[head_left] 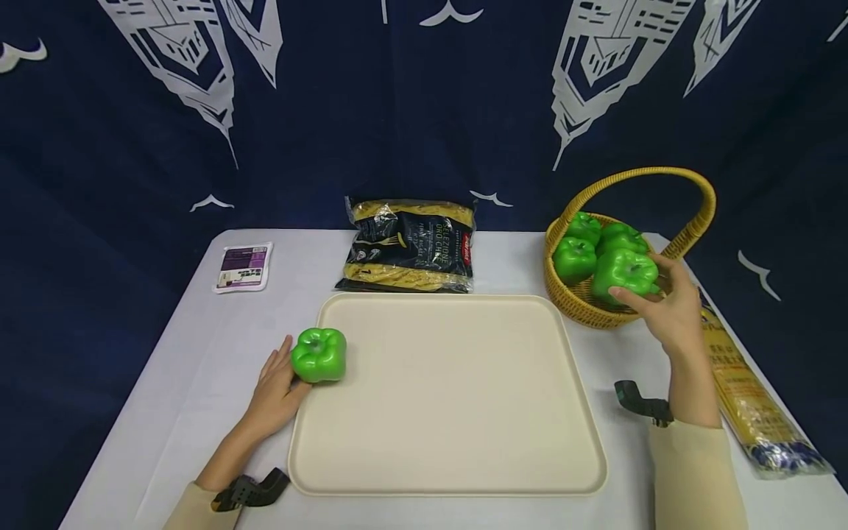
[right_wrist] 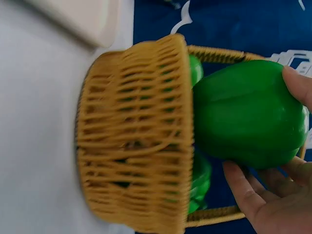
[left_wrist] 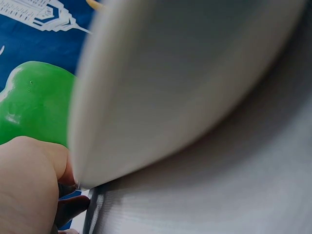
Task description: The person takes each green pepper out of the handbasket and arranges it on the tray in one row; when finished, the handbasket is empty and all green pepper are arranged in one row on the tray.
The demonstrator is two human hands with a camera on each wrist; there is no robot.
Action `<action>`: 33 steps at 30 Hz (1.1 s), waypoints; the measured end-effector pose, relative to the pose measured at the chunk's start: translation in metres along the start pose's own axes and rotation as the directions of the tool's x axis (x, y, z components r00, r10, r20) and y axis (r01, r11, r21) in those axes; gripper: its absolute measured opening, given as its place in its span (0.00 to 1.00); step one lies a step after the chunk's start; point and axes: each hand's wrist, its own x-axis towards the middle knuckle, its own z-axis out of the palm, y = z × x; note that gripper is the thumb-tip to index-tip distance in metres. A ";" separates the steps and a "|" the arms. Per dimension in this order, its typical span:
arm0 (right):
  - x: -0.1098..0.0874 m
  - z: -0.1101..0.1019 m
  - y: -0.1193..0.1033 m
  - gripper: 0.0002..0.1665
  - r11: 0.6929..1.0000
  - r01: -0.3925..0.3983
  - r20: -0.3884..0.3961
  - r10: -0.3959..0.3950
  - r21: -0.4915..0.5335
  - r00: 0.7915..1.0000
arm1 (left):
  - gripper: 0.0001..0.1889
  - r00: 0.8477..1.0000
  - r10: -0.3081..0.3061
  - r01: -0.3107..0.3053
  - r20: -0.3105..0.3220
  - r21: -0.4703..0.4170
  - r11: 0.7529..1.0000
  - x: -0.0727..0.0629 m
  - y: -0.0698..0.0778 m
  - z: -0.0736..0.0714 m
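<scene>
With thumb and fingers spread around it, my right hand (head_left: pixel 665 309) grips a green bell pepper (head_left: pixel 625 274) at the mouth of a wicker basket (head_left: pixel 589 315). In the right wrist view that bell pepper (right_wrist: pixel 248 117) shows above the basket's rim (right_wrist: pixel 185 131). Several more green peppers (head_left: pixel 575 258) lie inside, partly hidden. Another green bell pepper (head_left: pixel 319 355) sits at the left edge of a cream tray (head_left: pixel 450 397). Alongside it lies my left hand (head_left: pixel 273 391), fingers extended and the hand right against the pepper's left side.
Behind the tray lies a black and yellow pasta bag (head_left: pixel 411 246). A small purple and white packet (head_left: pixel 244 267) is at the back left. A long yellow package (head_left: pixel 755 390) runs along the table's right edge, beside my right forearm. The basket's tall handle (head_left: pixel 652 171) arches over its opening.
</scene>
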 end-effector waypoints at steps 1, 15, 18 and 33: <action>-0.002 0.000 -0.003 0.50 1.000 -0.002 -0.004 0.002 0.008 1.000 | 0.28 1.000 -0.001 0.001 0.001 0.004 1.000 0.000 0.000 0.000; -0.035 0.021 -0.050 0.47 0.970 0.213 0.026 -0.217 0.118 0.976 | 0.28 1.000 0.001 -0.001 -0.001 0.017 1.000 0.002 -0.002 0.001; -0.043 0.035 -0.061 0.47 0.968 0.208 0.117 -0.225 0.138 0.967 | 0.29 1.000 -0.010 0.009 0.002 0.016 1.000 0.001 -0.002 0.000; -0.088 0.133 -0.123 0.48 0.926 0.202 0.465 -0.339 0.320 0.818 | 0.29 1.000 -0.014 0.014 0.020 0.006 1.000 0.002 0.000 -0.002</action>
